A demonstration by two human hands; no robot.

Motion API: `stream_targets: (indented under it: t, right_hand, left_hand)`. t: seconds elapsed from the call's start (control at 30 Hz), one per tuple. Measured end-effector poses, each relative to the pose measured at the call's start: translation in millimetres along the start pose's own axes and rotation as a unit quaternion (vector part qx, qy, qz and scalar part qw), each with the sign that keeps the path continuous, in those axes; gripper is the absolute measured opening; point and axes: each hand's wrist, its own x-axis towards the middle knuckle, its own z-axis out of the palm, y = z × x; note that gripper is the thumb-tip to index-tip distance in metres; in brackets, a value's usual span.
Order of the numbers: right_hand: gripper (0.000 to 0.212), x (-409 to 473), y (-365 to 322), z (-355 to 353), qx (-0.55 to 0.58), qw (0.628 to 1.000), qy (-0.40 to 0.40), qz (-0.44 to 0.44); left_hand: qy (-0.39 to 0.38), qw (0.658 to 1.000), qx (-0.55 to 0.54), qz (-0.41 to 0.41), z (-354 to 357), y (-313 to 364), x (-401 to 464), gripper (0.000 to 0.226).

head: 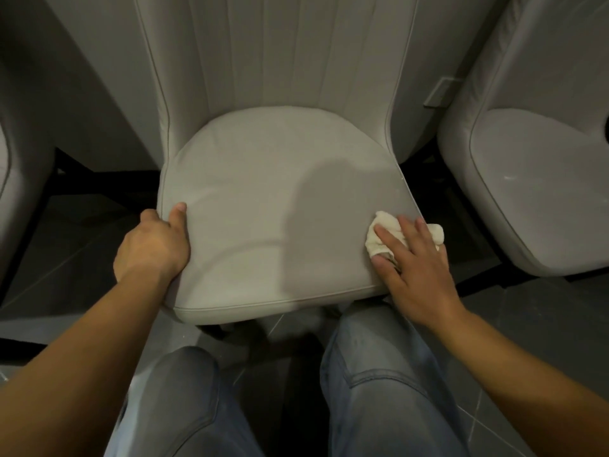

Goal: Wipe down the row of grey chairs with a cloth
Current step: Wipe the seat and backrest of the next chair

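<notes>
Cloth (389, 237) lies bunched at the right front corner of the middle chair's seat (263, 199), pressed flat under the right hand (415, 258). That hand's fingers (390, 240) are spread and nearly straight, pushing down on the rag rather than gripping it, which suits broad wiping strokes across the cushion. One end of the rag pokes out past the seat's right edge.

Over at the left front edge, the left hand (153, 245) grips the cushion rim, thumb on top and the other fingers curled under and hidden; it likely steadies the chair so it does not shift or swivel under the rubbing.

Most of the seat and the ribbed backrest (273, 54) lie beyond the rag. A neighbouring chair (527, 192) on the right shows pale specks on its seat, so it probably awaits cleaning; another chair's edge (13, 166) shows at the left. The person's knees (379, 357) sit just before the seat's front edge.
</notes>
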Motion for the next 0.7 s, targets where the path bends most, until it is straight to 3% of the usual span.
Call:
stream_targets:
  t: [0.1, 0.23, 0.43, 0.5, 0.7]
  right_hand:
    - [0.066, 45.7, 5.7, -14.2, -0.019, 1.000, -0.012, -0.013]
    - [0.063, 116.1, 19.9, -18.1, -0.036, 0.998, -0.023, 0.035]
    - [0.071, 190.1, 42.1, -25.5, 0.114, 0.984, -0.029, 0.134]
    - [0.069, 189.1, 45.7, -24.7, 0.132, 0.984, -0.019, 0.117]
    - [0.056, 127.2, 39.0, -18.7, 0.031, 0.999, 0.017, -0.026]
  left_hand:
    - [-0.004, 1.000, 0.000, 0.001, 0.5, 0.0, 0.5, 0.079]
    - [-0.001, 1.000, 0.003, -0.004, 1.2, 2.1, 0.2, 0.080]
    - [0.002, 1.000, 0.014, -0.010, 0.6, 5.8, -0.5, 0.081]
    - [0.006, 1.000, 0.016, -0.013, 0.4, 6.4, -0.1, 0.081]
    - [0.003, 1.000, 0.018, -0.016, 1.9, 5.7, 0.2, 0.081]
